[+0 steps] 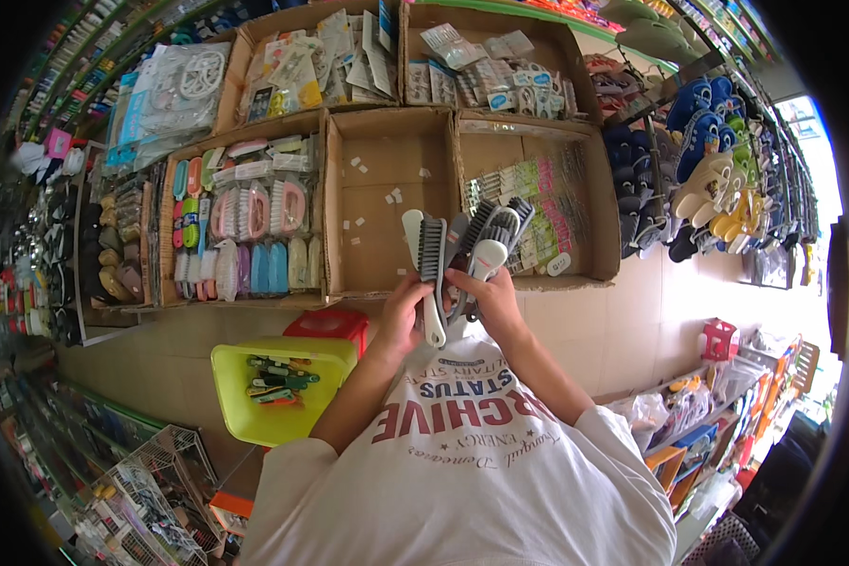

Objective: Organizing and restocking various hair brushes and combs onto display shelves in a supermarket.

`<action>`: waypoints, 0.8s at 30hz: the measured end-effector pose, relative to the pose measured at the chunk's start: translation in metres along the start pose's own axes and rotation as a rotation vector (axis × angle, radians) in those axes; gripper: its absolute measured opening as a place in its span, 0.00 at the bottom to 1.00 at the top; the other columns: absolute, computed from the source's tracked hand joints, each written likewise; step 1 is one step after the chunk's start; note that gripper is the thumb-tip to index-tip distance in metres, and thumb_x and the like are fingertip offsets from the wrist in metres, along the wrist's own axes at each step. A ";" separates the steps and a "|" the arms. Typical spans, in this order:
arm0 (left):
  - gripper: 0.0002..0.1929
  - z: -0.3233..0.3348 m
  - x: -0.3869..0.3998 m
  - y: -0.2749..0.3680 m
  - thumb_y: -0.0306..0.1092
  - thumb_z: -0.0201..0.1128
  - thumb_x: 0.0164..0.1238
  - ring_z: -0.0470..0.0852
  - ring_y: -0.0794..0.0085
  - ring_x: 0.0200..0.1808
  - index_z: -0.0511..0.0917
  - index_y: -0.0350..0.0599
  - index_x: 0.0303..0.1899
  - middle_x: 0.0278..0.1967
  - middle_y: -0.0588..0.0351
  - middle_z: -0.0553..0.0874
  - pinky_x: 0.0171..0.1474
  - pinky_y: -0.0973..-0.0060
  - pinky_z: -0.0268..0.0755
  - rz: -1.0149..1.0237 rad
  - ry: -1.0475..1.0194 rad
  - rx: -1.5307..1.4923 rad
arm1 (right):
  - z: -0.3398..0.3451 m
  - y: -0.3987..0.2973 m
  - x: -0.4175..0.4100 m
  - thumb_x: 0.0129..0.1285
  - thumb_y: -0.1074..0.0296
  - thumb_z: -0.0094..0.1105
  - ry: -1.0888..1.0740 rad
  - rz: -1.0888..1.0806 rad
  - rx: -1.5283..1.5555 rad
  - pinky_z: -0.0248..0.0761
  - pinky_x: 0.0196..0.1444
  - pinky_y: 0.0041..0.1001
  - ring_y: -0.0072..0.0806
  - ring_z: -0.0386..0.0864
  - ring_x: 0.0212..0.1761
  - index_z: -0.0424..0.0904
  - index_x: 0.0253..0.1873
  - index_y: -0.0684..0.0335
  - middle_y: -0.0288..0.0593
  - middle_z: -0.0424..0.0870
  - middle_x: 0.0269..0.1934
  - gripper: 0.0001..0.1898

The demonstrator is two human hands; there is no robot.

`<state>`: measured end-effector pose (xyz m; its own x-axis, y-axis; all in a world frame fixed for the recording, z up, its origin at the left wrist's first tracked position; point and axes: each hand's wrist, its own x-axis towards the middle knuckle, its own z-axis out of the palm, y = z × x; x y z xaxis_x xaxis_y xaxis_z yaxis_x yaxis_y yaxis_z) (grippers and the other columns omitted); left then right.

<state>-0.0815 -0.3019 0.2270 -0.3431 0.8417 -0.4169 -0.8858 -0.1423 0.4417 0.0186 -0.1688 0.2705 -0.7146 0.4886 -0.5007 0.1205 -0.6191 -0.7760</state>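
Both hands are close together in front of my chest, above the near edge of the cardboard boxes. My left hand (405, 311) grips a grey-and-white scrubbing brush (432, 255), its dark bristles upward and its pale handle pointing down toward me. In my right hand (494, 301) is a bundle of several similar grey-and-white brushes (492, 251), fanned out with bristles and handle ends at different angles. Fingers and overlapping brushes hide parts of the bundle. Just beyond lies a cardboard box (389, 240) with small white paper scraps (394, 194) on its bottom.
To the left, a box (323, 212) holds packaged brushes (255, 209). Packets of hooks (523, 191) lie in the box on the right. A yellow-green plastic bin (226, 389) with several tools (279, 378) stands below left, by a red stool (325, 325). Slippers (700, 184) hang at right.
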 end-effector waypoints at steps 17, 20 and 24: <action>0.15 0.011 0.007 -0.001 0.28 0.51 0.74 0.84 0.62 0.47 0.72 0.35 0.58 0.48 0.46 0.83 0.53 0.65 0.77 -0.047 -0.197 0.351 | -0.026 0.000 -0.003 0.59 0.76 0.67 0.003 -0.041 0.158 0.74 0.32 0.27 0.29 0.80 0.26 0.78 0.39 0.67 0.42 0.83 0.29 0.06; 0.15 0.022 0.007 0.001 0.29 0.51 0.75 0.84 0.63 0.50 0.72 0.34 0.58 0.49 0.46 0.83 0.53 0.65 0.79 -0.048 -0.021 0.349 | -0.039 -0.001 0.000 0.55 0.75 0.69 0.341 -0.222 -0.016 0.72 0.38 0.26 0.25 0.80 0.33 0.81 0.42 0.66 0.37 0.83 0.33 0.10; 0.11 -0.004 0.029 0.013 0.31 0.54 0.77 0.87 0.65 0.44 0.75 0.36 0.53 0.45 0.49 0.85 0.48 0.68 0.82 0.036 0.117 0.368 | -0.078 -0.016 0.000 0.54 0.74 0.70 0.440 -0.330 -0.078 0.69 0.41 0.25 0.22 0.76 0.36 0.81 0.42 0.65 0.33 0.81 0.35 0.10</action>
<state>-0.1047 -0.2814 0.2170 -0.4243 0.7712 -0.4746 -0.7084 0.0437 0.7044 0.0704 -0.1116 0.2531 -0.3695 0.8702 -0.3259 0.0016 -0.3501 -0.9367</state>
